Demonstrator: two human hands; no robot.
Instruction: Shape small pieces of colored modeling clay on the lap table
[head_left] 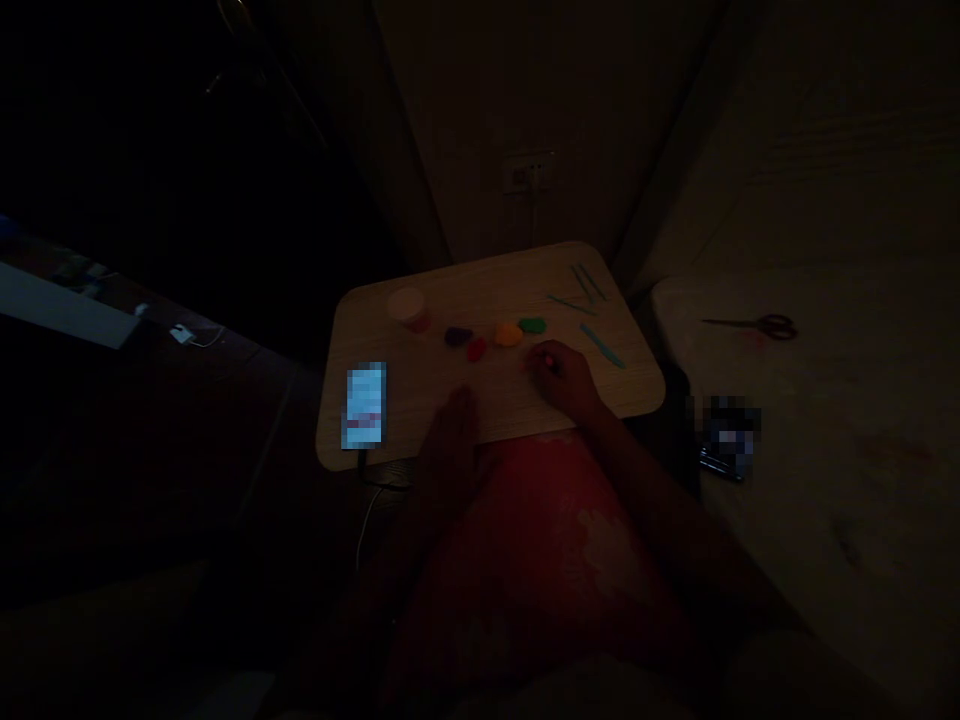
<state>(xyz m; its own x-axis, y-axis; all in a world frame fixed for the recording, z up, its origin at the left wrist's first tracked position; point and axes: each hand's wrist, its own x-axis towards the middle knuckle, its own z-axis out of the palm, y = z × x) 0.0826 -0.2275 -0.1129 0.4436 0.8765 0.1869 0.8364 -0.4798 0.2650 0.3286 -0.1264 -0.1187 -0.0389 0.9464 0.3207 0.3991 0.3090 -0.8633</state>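
The light is very dim. Fingers stretched out, my left hand (456, 425) rests at the near edge of a small wooden-topped table (405, 400), holding nothing I can see. My right hand (559, 375) is curled above the tabletop around a small pinkish-red lump of modelling clay (550, 360). Beyond the hands sit a dark purple lump (458, 337), a red lump (477, 349), an orange lump (508, 335) and a green lump (532, 325). A pale-lidded tub (407, 306) stands to their left. Several thin teal modelling tools (602, 345) lie at the right.
A lit phone (364, 405) with a cable lies at the table's left. Scissors (772, 325) and a blurred-out object (726, 437) rest on a pale surface at right. A wall socket (529, 173) is behind the table. A white plug (181, 334) lies far left.
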